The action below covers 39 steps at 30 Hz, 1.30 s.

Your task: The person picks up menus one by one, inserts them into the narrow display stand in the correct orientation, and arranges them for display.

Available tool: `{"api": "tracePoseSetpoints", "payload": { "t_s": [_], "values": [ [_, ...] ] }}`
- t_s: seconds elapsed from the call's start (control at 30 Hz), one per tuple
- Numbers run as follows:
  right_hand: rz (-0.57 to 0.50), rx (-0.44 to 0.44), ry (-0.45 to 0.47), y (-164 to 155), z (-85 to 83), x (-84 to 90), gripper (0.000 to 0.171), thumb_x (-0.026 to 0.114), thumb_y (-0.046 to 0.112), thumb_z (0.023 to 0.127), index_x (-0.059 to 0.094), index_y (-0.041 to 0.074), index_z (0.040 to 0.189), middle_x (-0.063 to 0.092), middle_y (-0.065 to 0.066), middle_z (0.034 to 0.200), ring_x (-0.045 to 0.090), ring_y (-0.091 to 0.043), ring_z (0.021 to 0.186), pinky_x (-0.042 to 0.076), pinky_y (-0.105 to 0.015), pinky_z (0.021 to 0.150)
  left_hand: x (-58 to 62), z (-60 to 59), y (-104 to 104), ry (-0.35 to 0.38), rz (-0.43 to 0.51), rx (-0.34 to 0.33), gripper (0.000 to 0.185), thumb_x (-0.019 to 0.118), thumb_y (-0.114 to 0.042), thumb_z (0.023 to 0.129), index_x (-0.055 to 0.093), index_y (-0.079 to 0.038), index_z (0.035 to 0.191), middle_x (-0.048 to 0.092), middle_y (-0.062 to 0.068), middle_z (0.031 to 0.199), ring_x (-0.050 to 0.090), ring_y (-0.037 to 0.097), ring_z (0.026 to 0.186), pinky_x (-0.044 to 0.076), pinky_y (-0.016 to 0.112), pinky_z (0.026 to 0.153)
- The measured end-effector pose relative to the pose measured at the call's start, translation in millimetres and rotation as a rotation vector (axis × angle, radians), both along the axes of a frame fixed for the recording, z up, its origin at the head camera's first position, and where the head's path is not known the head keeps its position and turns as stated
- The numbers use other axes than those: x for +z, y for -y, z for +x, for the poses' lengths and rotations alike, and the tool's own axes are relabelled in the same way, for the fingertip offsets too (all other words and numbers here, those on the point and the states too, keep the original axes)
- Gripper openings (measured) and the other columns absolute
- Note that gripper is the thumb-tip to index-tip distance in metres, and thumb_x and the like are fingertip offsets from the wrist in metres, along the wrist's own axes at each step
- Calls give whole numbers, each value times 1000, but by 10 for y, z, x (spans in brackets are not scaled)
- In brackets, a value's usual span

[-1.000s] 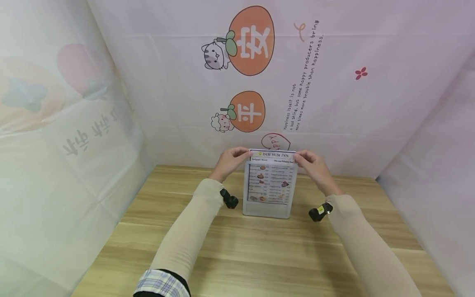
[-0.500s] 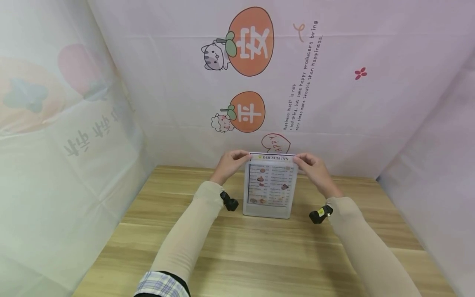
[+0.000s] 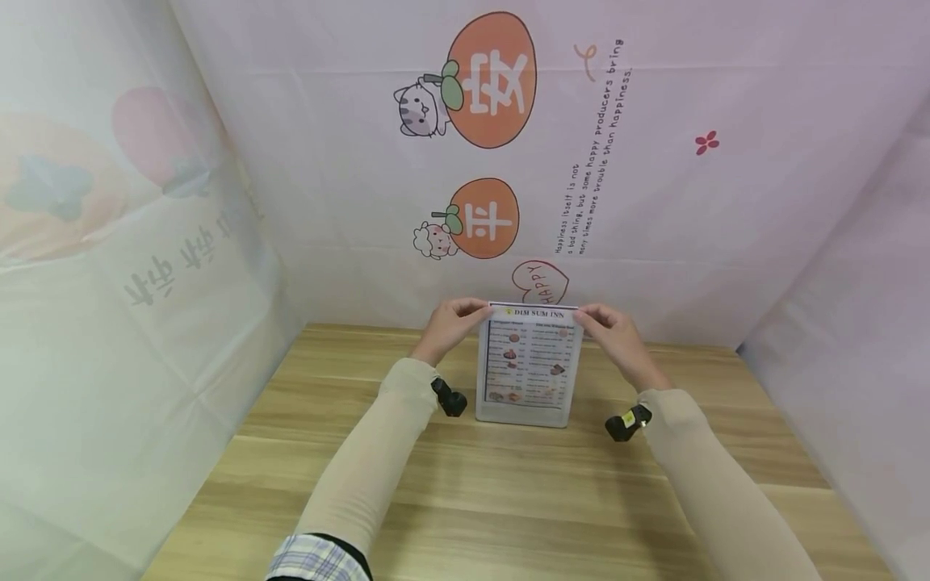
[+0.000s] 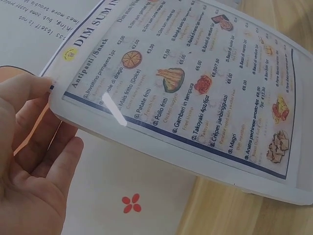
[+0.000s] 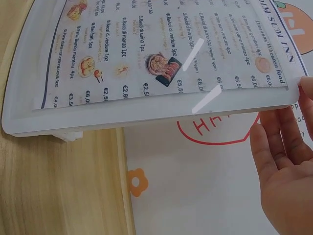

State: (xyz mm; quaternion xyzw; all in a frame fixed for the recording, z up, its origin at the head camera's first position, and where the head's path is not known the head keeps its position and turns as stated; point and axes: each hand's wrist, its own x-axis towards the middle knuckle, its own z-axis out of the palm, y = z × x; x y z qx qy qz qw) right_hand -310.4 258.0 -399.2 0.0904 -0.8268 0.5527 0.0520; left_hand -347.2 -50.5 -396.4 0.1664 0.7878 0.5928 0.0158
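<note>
A clear upright menu holder [image 3: 529,413] stands on the wooden table [image 3: 508,500] near the back wall. In it sits a printed "DIM SUM INN" menu sheet [image 3: 534,355], seen close in the left wrist view [image 4: 195,98] and the right wrist view [image 5: 161,58]. My left hand [image 3: 454,316] pinches the sheet's top left corner, fingers behind it [image 4: 34,161]. At the top right corner my right hand [image 3: 606,323] pinches the sheet in the same way [image 5: 283,166]. The sheet's top edge lies about level with the holder's top.
Printed cloth walls close the table in at the back, left and right. A black wrist camera sits on each forearm [image 3: 450,398] [image 3: 626,422]. Bare wood lies between the holder and the table's near edge.
The menu sheet has slid down into the holder, and both hands have come down a little with its top corners.
</note>
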Motion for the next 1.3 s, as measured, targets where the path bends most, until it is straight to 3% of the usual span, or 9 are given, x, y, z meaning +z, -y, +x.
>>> {"api": "tracePoseSetpoints", "payload": {
  "t_s": [0.4,0.57,0.73,0.97,1.3],
  "values": [
    [-11,6,14,-1,-6,-40,51,57,47,101,60,1,124,62,-14,120,55,-23,110,45,-38,98,-21,2,5,16,-8,-3,27,68,-41,96,74,-20,112,72,-5,107,61,15,109,46,42,101],
    [-4,9,9,11,-28,-39,55,55,50,101,59,1,126,60,-15,126,52,-26,119,39,-48,107,-13,-2,-7,20,-21,9,31,67,-44,96,73,-23,117,70,-8,111,60,13,112,45,41,102],
    [22,7,14,39,-51,5,62,52,56,100,56,3,133,56,-16,134,46,-32,129,33,-56,112,17,-26,-68,15,-29,22,45,65,-49,96,67,-19,130,66,-10,121,57,12,117,45,40,105],
    [56,-26,36,99,-63,107,72,48,60,100,47,4,145,47,-17,148,39,-36,138,31,-58,113,96,-45,-212,12,-65,85,49,59,-56,96,62,-25,134,60,-8,135,52,15,127,42,40,107],
    [69,-72,74,182,-87,200,71,47,59,101,42,8,150,44,-17,148,37,-36,138,28,-62,113,207,-30,-316,28,-93,149,46,58,-53,98,63,-24,133,60,-4,135,51,17,128,42,39,108]
  ]
}}
